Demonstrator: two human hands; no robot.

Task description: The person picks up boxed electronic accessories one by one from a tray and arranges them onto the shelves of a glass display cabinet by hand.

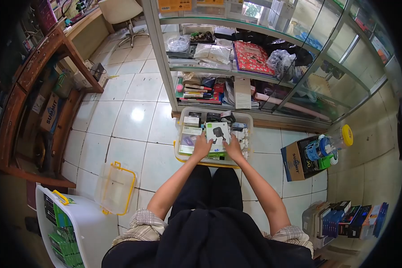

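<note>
A white box with a picture of a dark device lies over the middle of a clear plastic bin. My left hand is closed on the box's left edge. On the opposite edge, my right hand holds it too. Several other small boxes fill the bin, among them a white and purple box beside my left hand and dark boxes along the back. Small white items lie at the bin's right side.
A glass cabinet with loaded shelves stands behind the bin. A yellow-rimmed lid lies on the floor at left, near a large white bin of green boxes. A cardboard box with bottles stands right.
</note>
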